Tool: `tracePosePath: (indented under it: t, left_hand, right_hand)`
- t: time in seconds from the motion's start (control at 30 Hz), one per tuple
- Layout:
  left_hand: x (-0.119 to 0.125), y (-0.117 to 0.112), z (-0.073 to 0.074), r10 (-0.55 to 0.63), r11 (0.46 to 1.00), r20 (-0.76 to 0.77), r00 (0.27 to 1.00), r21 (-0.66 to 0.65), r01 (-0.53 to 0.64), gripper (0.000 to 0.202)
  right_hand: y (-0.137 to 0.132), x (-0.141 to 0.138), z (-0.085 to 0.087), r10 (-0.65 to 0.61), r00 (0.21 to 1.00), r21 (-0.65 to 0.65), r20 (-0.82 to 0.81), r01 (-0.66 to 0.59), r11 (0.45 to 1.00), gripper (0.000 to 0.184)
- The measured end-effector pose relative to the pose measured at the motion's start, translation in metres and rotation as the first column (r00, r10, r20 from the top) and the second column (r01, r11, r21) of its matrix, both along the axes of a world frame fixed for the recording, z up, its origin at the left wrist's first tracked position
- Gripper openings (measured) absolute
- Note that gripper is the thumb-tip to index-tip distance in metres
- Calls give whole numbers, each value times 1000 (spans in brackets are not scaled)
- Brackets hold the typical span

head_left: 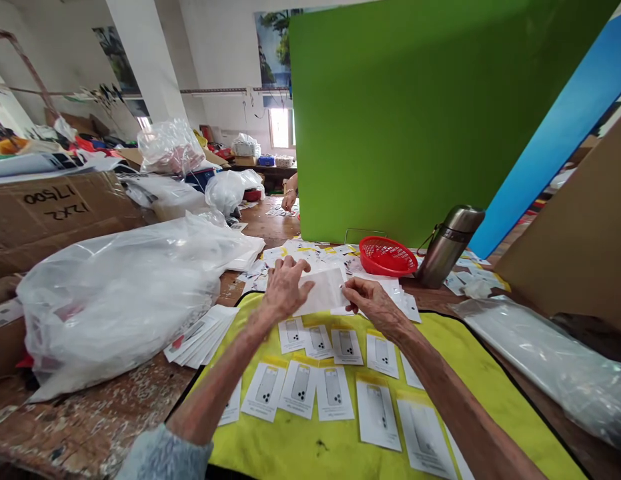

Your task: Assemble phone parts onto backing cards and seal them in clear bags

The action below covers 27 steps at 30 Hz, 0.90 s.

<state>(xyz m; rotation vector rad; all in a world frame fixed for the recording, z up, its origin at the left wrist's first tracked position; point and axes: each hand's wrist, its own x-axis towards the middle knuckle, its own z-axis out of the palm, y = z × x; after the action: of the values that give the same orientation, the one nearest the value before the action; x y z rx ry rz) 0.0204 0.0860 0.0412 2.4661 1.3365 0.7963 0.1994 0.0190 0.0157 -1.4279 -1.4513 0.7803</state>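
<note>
Above the yellow mat's far edge, my right hand [367, 298] pinches the right end of a flat, translucent whitish sleeve [324, 291]. My left hand [287, 287] is at the sleeve's left end, its fingers apart and its thumb pointing toward the sleeve. Whether the left fingertips touch it, I cannot tell. Below my hands, several white cards [301, 388] with phone-case pictures and yellow top strips lie in rows on the yellow mat [290, 450]. Behind the sleeve, more white packets [310, 250] lie scattered on the table.
A red plastic basket [387, 257] and a steel flask [450, 247] stand behind my right hand, before a green panel [415, 120]. On the left are a stack of white cards [203, 337] and a large plastic bag [125, 300]. Another person's hand [289, 199] shows beyond the panel.
</note>
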Motion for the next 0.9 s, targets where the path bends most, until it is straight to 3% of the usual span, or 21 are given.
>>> tracePosePath:
  t: [0.07,0.13,0.23,0.4,0.53,0.7,0.8,0.9]
  left_hand:
    - [6,-19,-7,46,999,120,992,-31,-42,9]
    - [11,-33,-15,-10,975,267,964,-213,69,18]
    - [16,-40,-28,-27,876,503,864,-404,263,34]
    - [17,-39,-37,4,716,713,701,-492,496,43]
    - [15,-44,-34,-6,643,766,642,-489,590,39]
    - [15,-44,-36,-22,610,790,613,-475,634,33]
    - [18,-42,-41,-21,674,779,627,-453,584,27]
    - [22,-42,-45,-22,699,749,662,-462,546,21]
  right_hand:
    - [-6,-6,-2,-3,996,-15,-92,2,1000,29]
    - [-12,-13,-3,7,996,-4,-92,-7,1000,30]
    - [-20,-21,-2,-6,999,30,53,5,1000,29]
    - [-28,-25,-1,-29,971,43,237,19,999,31]
    - [-31,-23,-2,40,990,-16,132,-38,999,36]
    - [-32,-20,-3,119,984,-65,-135,-129,989,37]
    - [-32,-22,-6,21,1000,-17,15,-21,1000,34]
    - [-34,-28,-9,-128,954,153,272,88,984,26]
